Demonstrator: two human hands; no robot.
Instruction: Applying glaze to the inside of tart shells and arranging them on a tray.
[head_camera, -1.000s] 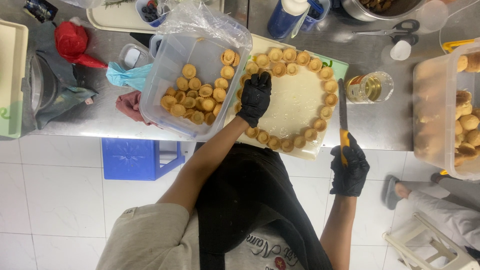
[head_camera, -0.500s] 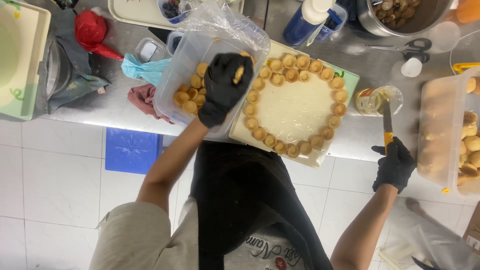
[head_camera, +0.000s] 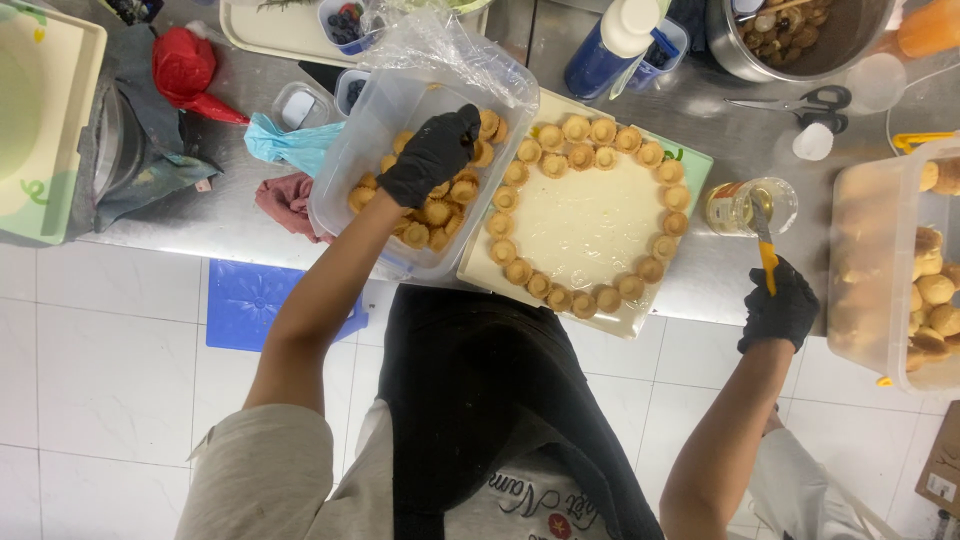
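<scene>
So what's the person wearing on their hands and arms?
Both hands are in black gloves, the left hand and the right hand, each ending at the wrist. The forearms are bare. Short, loose sleeves in a light beige-grey cover the upper arms to about the elbow. No watch, bands or markings show on either arm.

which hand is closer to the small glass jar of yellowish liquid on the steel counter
Right. The right hand holds an orange-handled knife just below the small glass jar, blade tip at its mouth. The left hand is far across, inside the clear plastic tub of pastries.
</scene>
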